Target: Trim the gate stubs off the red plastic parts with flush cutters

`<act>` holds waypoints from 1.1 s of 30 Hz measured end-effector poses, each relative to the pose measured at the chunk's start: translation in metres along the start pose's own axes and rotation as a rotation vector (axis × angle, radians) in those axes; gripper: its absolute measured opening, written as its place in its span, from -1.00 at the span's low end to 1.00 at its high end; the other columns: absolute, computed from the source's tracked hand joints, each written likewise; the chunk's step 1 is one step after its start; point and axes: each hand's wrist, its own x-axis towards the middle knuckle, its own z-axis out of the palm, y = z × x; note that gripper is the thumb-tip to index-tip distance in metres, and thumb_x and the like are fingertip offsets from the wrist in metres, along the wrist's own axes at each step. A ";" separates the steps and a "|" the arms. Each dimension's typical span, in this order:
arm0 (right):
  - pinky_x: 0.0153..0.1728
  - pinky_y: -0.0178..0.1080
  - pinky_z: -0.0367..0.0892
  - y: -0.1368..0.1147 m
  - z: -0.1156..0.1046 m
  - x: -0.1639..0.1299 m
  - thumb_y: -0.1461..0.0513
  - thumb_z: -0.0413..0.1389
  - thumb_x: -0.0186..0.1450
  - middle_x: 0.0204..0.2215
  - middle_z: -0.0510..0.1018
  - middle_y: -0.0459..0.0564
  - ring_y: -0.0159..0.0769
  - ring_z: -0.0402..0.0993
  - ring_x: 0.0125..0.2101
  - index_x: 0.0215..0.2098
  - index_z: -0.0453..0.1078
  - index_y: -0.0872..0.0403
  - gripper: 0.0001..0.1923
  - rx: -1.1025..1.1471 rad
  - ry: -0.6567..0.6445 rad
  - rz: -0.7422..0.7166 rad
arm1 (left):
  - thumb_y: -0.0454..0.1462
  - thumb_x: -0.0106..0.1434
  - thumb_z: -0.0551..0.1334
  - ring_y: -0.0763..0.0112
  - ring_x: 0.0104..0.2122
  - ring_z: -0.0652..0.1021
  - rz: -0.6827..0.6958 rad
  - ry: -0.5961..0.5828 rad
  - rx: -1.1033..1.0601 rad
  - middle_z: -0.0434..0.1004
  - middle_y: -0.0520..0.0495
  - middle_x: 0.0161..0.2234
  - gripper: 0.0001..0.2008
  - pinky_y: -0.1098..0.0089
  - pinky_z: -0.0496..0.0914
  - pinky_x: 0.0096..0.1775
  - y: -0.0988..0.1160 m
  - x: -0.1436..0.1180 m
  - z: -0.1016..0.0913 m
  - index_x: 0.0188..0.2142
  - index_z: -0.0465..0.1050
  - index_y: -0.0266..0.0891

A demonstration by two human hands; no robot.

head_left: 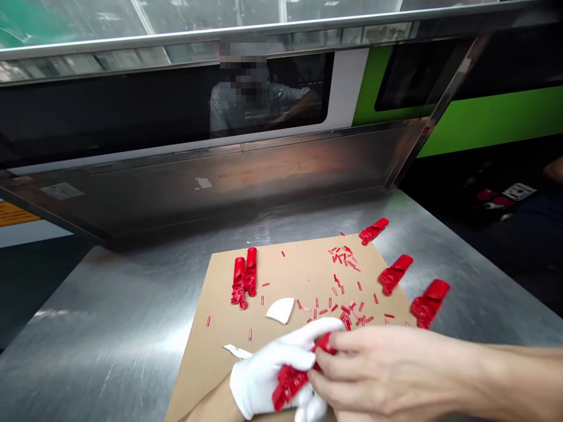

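My left hand [281,363], in a white glove, is wrapped around a red moulded plastic part [290,384] with a rough, detailed lower end. The bare fingers of my right hand [373,363] close on the upper end of the same part and hide much of it. Whether the right fingertips also pinch a small piece cannot be seen. Close beyond both hands, many short red strips [345,316] are scattered on a cardboard sheet [220,340]. A white fan-shaped piece [280,310] and a flat blade-like strip [237,351] lie near the left hand.
Two similar red parts [244,275] lie at the cardboard's left. Three more, one of them a red part [430,302], lie along its right edge. The metal table [132,305] ends at an upright metal panel [246,176] with a dark reflecting window [153,105] behind.
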 end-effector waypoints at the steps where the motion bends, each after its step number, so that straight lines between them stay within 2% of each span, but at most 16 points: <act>1: -0.04 -0.14 0.34 0.002 -0.003 -0.002 0.29 0.00 0.44 0.02 0.47 0.01 -0.21 0.39 -0.10 -0.16 0.49 0.05 -0.79 -0.013 0.017 0.032 | -0.28 0.18 0.24 0.37 -0.54 0.51 0.008 0.007 -0.017 0.54 -0.16 -0.31 -0.42 0.42 0.32 -0.53 0.001 0.000 -0.001 0.22 0.41 -0.15; 3: -0.12 -0.07 0.32 0.005 -0.008 -0.007 0.23 -0.03 0.49 -0.09 0.48 0.09 -0.13 0.39 -0.18 -0.16 0.44 0.09 -0.79 -0.001 0.036 0.218 | -0.27 0.30 0.12 0.40 -0.53 0.50 0.083 0.075 -0.061 0.51 -0.08 -0.32 -0.36 0.41 0.34 -0.46 0.009 -0.002 -0.001 0.37 0.16 0.04; 5: -0.26 -0.07 0.30 0.004 -0.008 -0.011 0.05 -0.03 0.52 -0.24 0.45 0.07 -0.13 0.36 -0.30 -0.18 0.39 0.11 -0.68 0.051 0.045 0.498 | -0.30 0.36 0.07 0.36 -0.45 0.52 0.197 0.173 -0.122 0.47 -0.03 -0.34 -0.34 0.36 0.38 -0.35 0.020 -0.004 0.005 0.41 -0.02 0.13; 7: -0.34 -0.10 0.26 -0.001 -0.003 -0.010 -0.09 -0.08 0.50 -0.30 0.41 0.02 -0.15 0.33 -0.36 -0.18 0.35 0.09 -0.55 0.091 0.060 0.723 | -0.29 0.40 0.09 0.29 -0.34 0.53 0.309 0.279 -0.167 0.42 -0.01 -0.37 -0.39 0.30 0.40 -0.25 0.032 -0.005 0.016 0.38 0.01 0.13; 9: -0.34 -0.09 0.24 -0.007 0.004 -0.005 -0.09 -0.15 0.52 -0.30 0.41 0.02 -0.14 0.34 -0.36 -0.15 0.35 0.09 -0.53 0.063 0.084 0.800 | -0.23 0.44 0.12 0.26 -0.28 0.51 0.420 0.383 -0.142 0.38 0.02 -0.40 -0.50 0.23 0.42 -0.15 0.041 -0.005 0.030 0.32 0.14 0.14; 12: -0.34 -0.08 0.19 -0.011 0.007 0.007 -0.08 -0.10 0.50 -0.35 0.40 0.01 -0.10 0.34 -0.37 -0.14 0.38 0.10 -0.55 -0.052 0.084 0.810 | -0.18 0.44 0.16 0.28 -0.25 0.48 0.506 0.496 -0.057 0.37 0.03 -0.40 -0.56 0.15 0.40 -0.04 0.048 -0.002 0.047 0.27 0.21 0.17; 15: -0.38 -0.10 0.13 -0.006 0.000 0.018 -0.08 0.13 0.38 -0.40 0.39 -0.01 -0.13 0.30 -0.42 -0.26 0.40 0.09 -0.61 -0.138 0.065 0.816 | -0.14 0.43 0.18 0.30 -0.28 0.46 0.515 0.549 -0.020 0.38 0.02 -0.39 -0.57 0.24 0.42 -0.14 0.049 0.002 0.057 0.26 0.21 0.17; 18: -0.37 -0.10 0.12 0.002 -0.008 0.023 -0.08 0.21 0.32 -0.41 0.40 -0.01 -0.14 0.31 -0.41 -0.28 0.43 0.10 -0.60 -0.164 0.059 0.789 | -0.14 0.42 0.20 0.32 -0.29 0.46 0.502 0.569 0.001 0.40 0.00 -0.36 -0.58 0.30 0.42 -0.20 0.048 0.005 0.061 0.24 0.24 0.11; 22: -0.40 -0.12 0.09 0.007 -0.012 0.028 -0.04 0.23 0.34 -0.44 0.39 -0.02 -0.15 0.29 -0.41 -0.24 0.48 0.14 -0.61 -0.200 0.017 0.774 | -0.13 0.41 0.21 0.34 -0.29 0.48 0.496 0.618 0.068 0.42 -0.01 -0.34 -0.56 0.37 0.42 -0.25 0.044 0.008 0.062 0.25 0.24 0.05; 27: -0.43 -0.11 0.07 0.009 -0.011 0.030 0.02 0.15 0.41 -0.41 0.41 0.02 -0.15 0.27 -0.43 -0.27 0.47 0.15 -0.66 -0.209 -0.053 0.693 | -0.10 0.37 0.26 0.46 -0.48 0.41 0.497 0.676 0.157 0.40 0.04 -0.37 -0.54 0.50 0.28 -0.50 0.041 0.010 0.059 0.22 0.26 0.04; 29: -0.45 -0.11 0.06 0.010 -0.010 0.031 0.06 0.08 0.46 -0.39 0.42 0.05 -0.14 0.27 -0.43 -0.26 0.47 0.16 -0.67 -0.223 -0.073 0.664 | -0.11 0.35 0.28 0.48 -0.53 0.40 0.489 0.680 0.170 0.43 0.03 -0.33 -0.51 0.48 0.29 -0.49 0.041 0.011 0.058 0.23 0.25 0.04; 33: -0.45 -0.09 0.09 0.011 -0.007 0.031 0.07 -0.02 0.50 -0.38 0.43 0.09 -0.11 0.30 -0.41 -0.26 0.46 0.17 -0.62 -0.201 -0.087 0.669 | -0.11 0.33 0.30 0.43 -0.49 0.47 0.496 0.668 0.208 0.49 -0.01 -0.28 -0.52 0.42 0.37 -0.41 0.044 0.012 0.056 0.21 0.28 0.00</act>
